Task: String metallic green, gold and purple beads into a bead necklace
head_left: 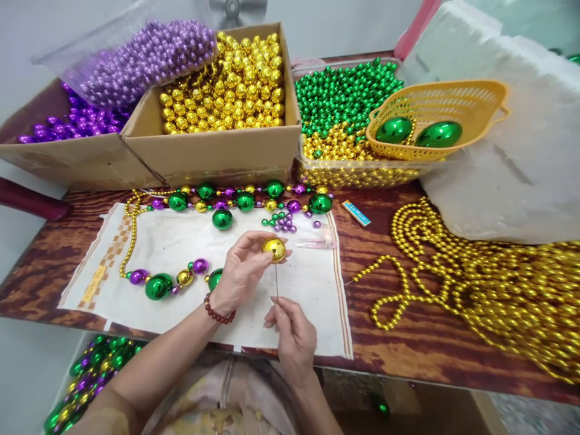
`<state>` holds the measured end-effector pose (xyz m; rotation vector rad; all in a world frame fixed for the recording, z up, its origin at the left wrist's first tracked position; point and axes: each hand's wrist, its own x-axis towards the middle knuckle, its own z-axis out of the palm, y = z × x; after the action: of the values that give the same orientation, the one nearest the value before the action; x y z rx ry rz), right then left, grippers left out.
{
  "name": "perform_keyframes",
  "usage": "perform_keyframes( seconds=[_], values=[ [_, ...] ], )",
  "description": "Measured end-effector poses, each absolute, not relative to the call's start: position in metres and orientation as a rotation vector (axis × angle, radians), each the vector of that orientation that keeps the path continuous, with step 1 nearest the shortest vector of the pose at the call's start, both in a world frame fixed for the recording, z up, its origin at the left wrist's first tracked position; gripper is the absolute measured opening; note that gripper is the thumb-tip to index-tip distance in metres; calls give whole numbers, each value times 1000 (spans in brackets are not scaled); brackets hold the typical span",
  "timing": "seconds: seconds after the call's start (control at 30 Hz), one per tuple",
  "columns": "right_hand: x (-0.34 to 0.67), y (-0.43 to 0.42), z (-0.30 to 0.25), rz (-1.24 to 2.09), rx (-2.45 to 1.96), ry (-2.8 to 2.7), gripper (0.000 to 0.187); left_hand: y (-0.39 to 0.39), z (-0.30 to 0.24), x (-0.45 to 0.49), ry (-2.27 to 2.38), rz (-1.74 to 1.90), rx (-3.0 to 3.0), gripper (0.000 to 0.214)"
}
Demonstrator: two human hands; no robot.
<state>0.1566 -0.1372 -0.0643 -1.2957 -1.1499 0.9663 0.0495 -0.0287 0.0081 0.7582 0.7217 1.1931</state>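
Note:
My left hand [244,266], a red bead bracelet on its wrist, pinches a shiny gold bead [274,248] above the white towel. From below, my right hand [293,332] grips a thin metal rod [277,283], like a needle, whose upper end meets the bead's underside. Beyond my hands lies a small group of loose green and purple beads [283,223] beside a pair of pointed snips [315,244]. On the towel's left rests a necklace strand [158,286] of gold, green and purple beads; my left hand hides part of it. More large beads [245,201] run along the towel's back edge.
Behind the towel [181,320] stand cardboard boxes [208,154] of purple and gold beads and a clear bin [357,172] of green and gold ones. A yellow basket [480,109] sits on the bin. Gold bead strands [512,296] cover the table's right side, near a blue-and-white packet [356,212].

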Motion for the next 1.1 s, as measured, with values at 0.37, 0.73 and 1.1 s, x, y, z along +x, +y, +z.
perform_keyframes(
  seconds=[0.37, 0.73, 1.1],
  values=[
    [155, -138, -69, 836, -1148, -1259, 22, -44, 17, 47, 599, 1313, 1020, 30],
    [153, -138, -69, 825, -1143, -1264, 22, -47, 26, 43, 633, 1339, 1068, 30],
    [149, -137, -69, 862, -1206, -1191, 18, -42, 32, 44, 708, 1345, 866, 24]
  ],
)
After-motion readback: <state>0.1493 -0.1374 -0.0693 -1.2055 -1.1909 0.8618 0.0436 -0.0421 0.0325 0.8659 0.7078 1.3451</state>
